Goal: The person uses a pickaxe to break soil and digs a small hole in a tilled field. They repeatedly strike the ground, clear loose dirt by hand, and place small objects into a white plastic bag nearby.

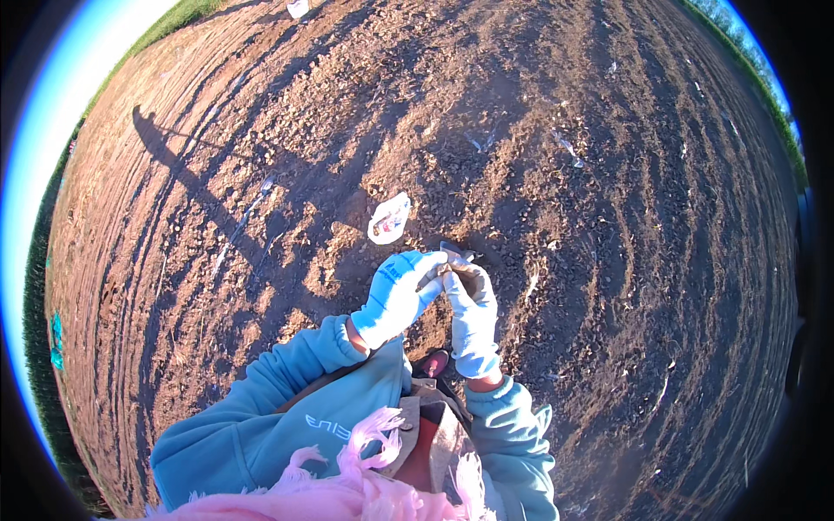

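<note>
My left hand (399,290), in a white work glove with blue printing on its back, meets my right hand (474,319) fingertip to fingertip in front of my body. The right glove is white too, with soil-brown stains on its fingers. Whether something small is pinched between the fingertips I cannot tell. Just beyond the right fingers shows part of a dark grey blade-like object (451,249), mostly hidden by the hand. A white plastic bag (389,219) with coloured printing or contents lies on the soil a little past my left hand.
Loose, ridged field soil (560,293) stretches around me, strewn with clods and strips of torn plastic film (568,148). My shoe (435,363) stands below my hands. Farther off are another white object (298,8) and a green item (57,342) by the field's edge.
</note>
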